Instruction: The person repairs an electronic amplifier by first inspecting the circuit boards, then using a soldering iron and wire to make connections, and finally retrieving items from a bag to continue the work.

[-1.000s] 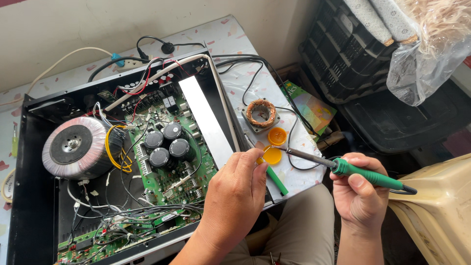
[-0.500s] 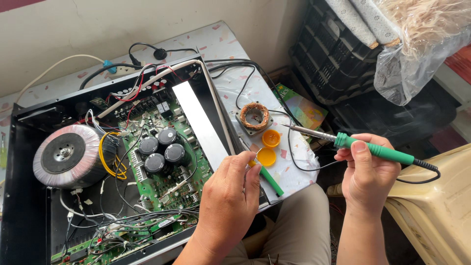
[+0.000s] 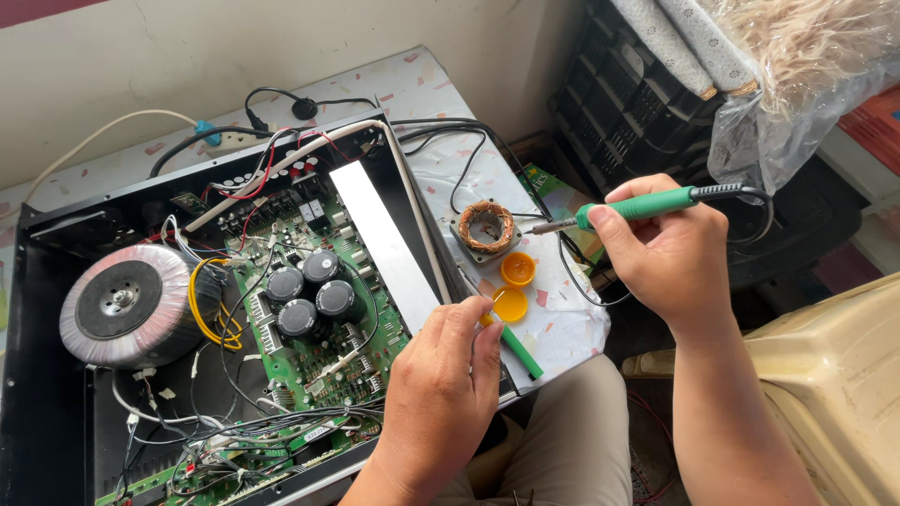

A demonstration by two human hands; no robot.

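Item: right hand (image 3: 670, 258), fingers wrapped round green soldering iron (image 3: 637, 204), tip raised beside copper coil (image 3: 488, 226). Left hand (image 3: 441, 394), fingertips pressed together, pinching a thin wire at the amplifier chassis (image 3: 37, 309) edge, orange caps (image 3: 514, 286) just beyond. Advice: brace wrist, approach slowly.

The table (image 3: 422, 80), covered in a pale patterned sheet, carries an open black amplifier chassis (image 3: 56, 281). Beside it lie a copper coil (image 3: 488, 226), two orange caps (image 3: 517, 269), a green tool (image 3: 521, 352) and black cables (image 3: 450, 131).
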